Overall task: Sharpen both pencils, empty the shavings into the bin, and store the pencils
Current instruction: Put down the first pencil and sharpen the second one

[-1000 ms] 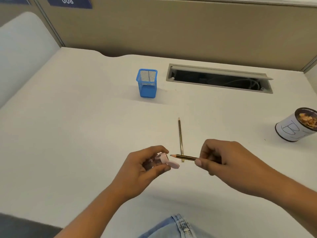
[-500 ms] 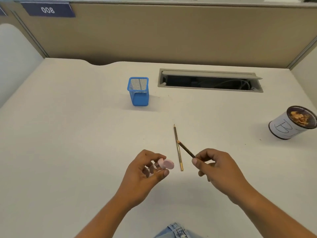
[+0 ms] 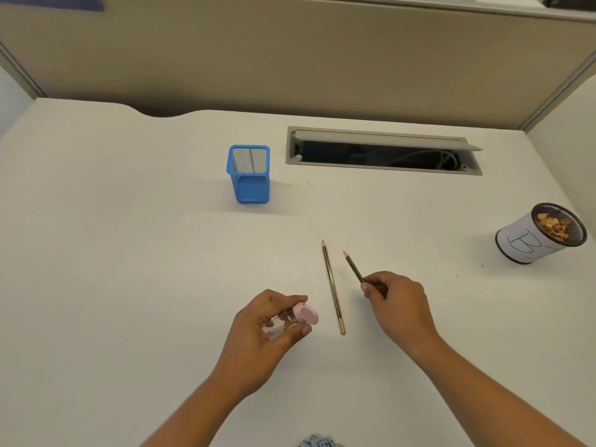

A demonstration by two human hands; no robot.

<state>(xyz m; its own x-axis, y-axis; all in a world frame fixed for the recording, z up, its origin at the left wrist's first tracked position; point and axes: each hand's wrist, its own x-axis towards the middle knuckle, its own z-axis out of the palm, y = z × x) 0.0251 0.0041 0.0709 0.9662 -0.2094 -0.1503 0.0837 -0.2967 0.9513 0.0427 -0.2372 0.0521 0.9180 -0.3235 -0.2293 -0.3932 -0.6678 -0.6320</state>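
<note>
My left hand [image 3: 267, 330] grips a small sharpener [image 3: 298, 316] with a pink cap and a clear body, just above the white desk. My right hand [image 3: 395, 304] pinches a dark striped pencil [image 3: 353, 267] by its back end, tip pointing up and left. A second pencil [image 3: 332, 287] lies flat on the desk between my hands, tip away from me. A blue mesh pencil holder [image 3: 248, 175] stands farther back. At the right, a white-wrapped mesh bin [image 3: 532, 245] holds shavings.
An open cable tray slot [image 3: 383, 153] is sunk into the white desk [image 3: 129, 253] near the back. A beige partition wall [image 3: 290, 53] closes the far edge. A bit of denim shows at the bottom edge.
My right hand drew the pencil out of the sharpener and swung it to the right of the lying pencil. My left hand kept hold of the sharpener.
</note>
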